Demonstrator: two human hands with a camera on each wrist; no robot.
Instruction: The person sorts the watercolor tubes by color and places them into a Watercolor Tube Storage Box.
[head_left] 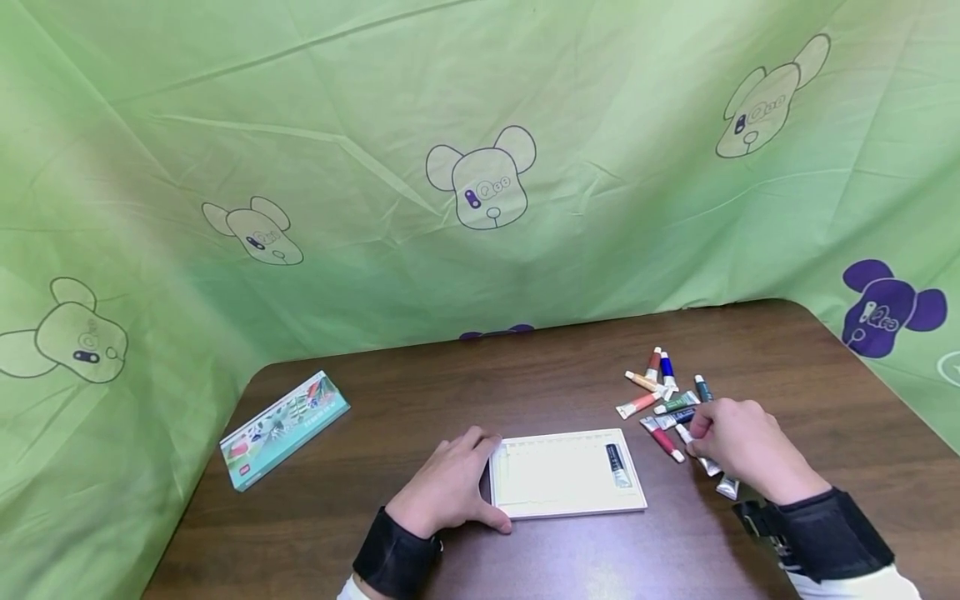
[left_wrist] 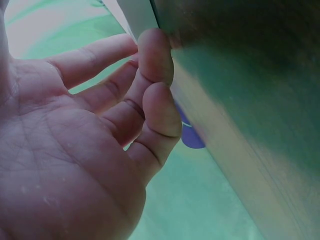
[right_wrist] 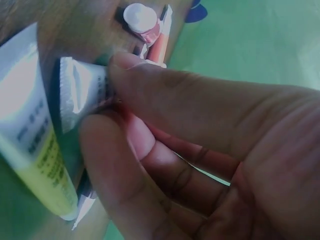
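Observation:
My left hand (head_left: 450, 487) holds the left side of a shallow white tray (head_left: 555, 483), thumb at its front corner and fingers at the back one. In the left wrist view the curled fingers (left_wrist: 156, 57) meet the tray's white edge. Inside the tray, near its right side, lies a dark paint tube (head_left: 617, 465). My right hand (head_left: 753, 450) is over the loose tubes on the right. Between thumb and forefinger it pinches a paint tube (right_wrist: 82, 92) by its body; the crimped silvery end sticks out. A yellow-banded tube (right_wrist: 45, 170) is close beside it.
Several paint tubes lie scattered right of the tray, among them a crimson one (head_left: 662, 439), a green one (head_left: 677, 403) and a coral one (head_left: 637, 405). A turquoise box (head_left: 285, 433) lies at the table's left. Behind the wooden table (head_left: 420, 392) hangs a green cloth (head_left: 337, 167).

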